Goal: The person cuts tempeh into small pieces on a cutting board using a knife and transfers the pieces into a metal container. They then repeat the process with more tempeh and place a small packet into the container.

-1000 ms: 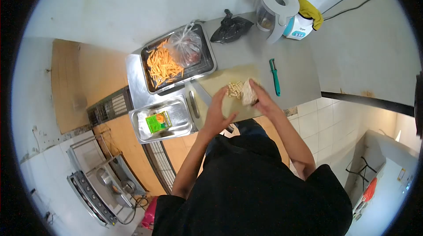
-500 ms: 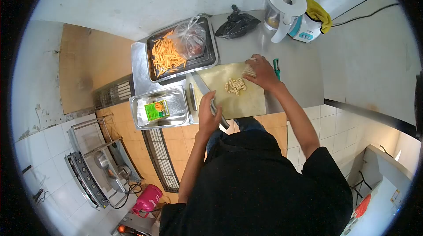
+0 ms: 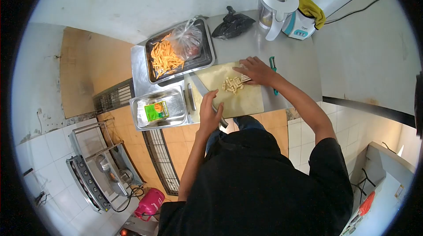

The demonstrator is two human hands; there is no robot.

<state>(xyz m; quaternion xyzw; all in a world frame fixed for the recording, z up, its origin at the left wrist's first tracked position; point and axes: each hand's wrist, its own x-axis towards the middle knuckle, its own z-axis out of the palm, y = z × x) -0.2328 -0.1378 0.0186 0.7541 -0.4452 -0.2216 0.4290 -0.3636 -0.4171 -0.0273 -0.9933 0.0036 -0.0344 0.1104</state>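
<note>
My left hand is at the knife, fingers and thumb around the area where blade meets handle. The knife slants across the left part of the pale cutting board, its dark handle reaching past the near edge. My right hand is closed over a pale block that looks like tempeh, mostly hidden under the fingers. Touching or right beside that block is a small heap of cut tempeh pieces. A second, narrow blade-like tool lies along the board's left edge.
Orange sticks and a knotted clear bag fill a dark tray. A steel pan holds a green packet. Behind stand a black bag and a blender jug. A green peeler lies right of the board.
My right hand has brought the tempeh block down and left, up to the cut pieces, and turned it. My left hand and the knife have stayed nearly still.
</note>
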